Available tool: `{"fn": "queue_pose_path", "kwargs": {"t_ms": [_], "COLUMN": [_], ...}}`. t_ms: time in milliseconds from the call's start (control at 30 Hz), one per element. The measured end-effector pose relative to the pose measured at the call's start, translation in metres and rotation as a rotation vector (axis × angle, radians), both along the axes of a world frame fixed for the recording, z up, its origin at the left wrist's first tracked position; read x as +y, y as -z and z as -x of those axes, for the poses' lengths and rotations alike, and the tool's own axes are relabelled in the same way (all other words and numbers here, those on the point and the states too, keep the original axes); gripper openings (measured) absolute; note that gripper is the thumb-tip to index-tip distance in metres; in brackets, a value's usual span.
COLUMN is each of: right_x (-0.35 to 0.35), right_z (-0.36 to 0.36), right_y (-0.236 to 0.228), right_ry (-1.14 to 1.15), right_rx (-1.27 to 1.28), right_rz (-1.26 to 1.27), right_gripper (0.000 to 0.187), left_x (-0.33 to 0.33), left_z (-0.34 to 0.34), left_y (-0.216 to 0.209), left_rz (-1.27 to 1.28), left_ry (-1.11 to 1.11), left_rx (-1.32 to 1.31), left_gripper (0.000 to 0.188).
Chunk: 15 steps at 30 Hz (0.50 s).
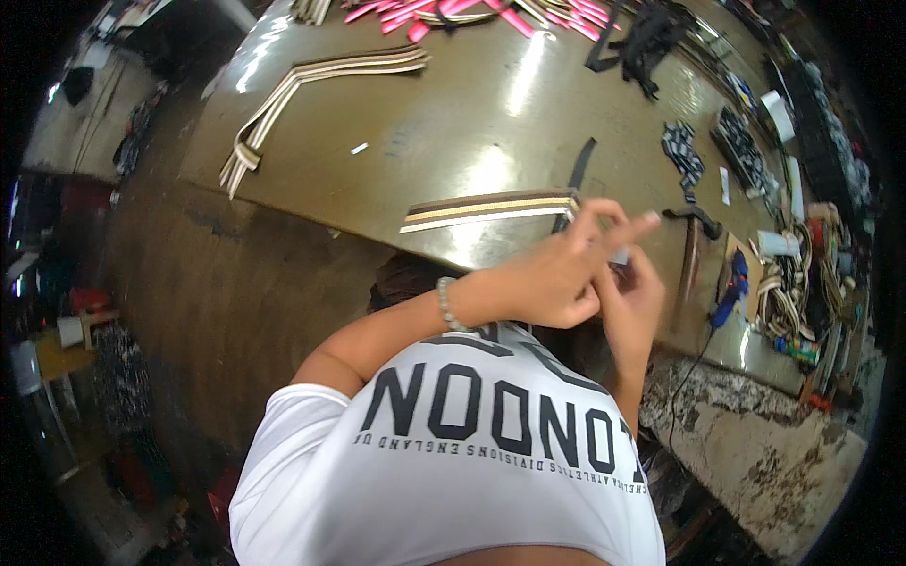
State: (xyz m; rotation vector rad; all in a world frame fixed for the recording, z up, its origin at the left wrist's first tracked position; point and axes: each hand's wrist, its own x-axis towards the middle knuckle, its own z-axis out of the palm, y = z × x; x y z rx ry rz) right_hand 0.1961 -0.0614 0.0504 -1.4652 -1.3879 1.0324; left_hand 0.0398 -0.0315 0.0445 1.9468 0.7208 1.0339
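My left hand (559,274), with a beaded bracelet on its wrist, is held over the table's near edge. One finger points right and the others are bent. Close against it is my right hand (630,294), its fingers curled and slightly blurred. A small pale piece (619,256) shows between the two hands; its kind is hard to make out. Just beyond my left fingers lies a brown, tan and cream striped strap (491,209), its right end partly hidden by them. A black strap (582,165) crosses at that end.
Folded striped straps (283,90) lie at the table's (406,141) far left. Pink strips (491,11) and black straps (651,42) are at the back. To the right are a brown-handled hammer-like tool (692,259), a blue tool (731,292) with a cord, and coiled straps (783,292).
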Motion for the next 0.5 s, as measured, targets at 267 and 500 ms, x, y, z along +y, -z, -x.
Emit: {"fn": "queue_pose_path", "kwargs": {"t_ms": [267, 500], "right_x": [0.003, 0.007], "right_z": [0.004, -0.006], "right_y": [0.000, 0.015], "right_ry": [0.027, -0.004], "right_rx": [0.462, 0.857], "right_rz": [0.045, 0.178], "right_gripper": [0.016, 0.020], "left_x": [0.001, 0.006], "left_z": [0.014, 0.030], "left_y": [0.013, 0.017], "left_rz": [0.700, 0.924], "left_ry": [0.015, -0.019], "left_rx": [-0.497, -0.561], "left_gripper": [0.045, 0.038]}}
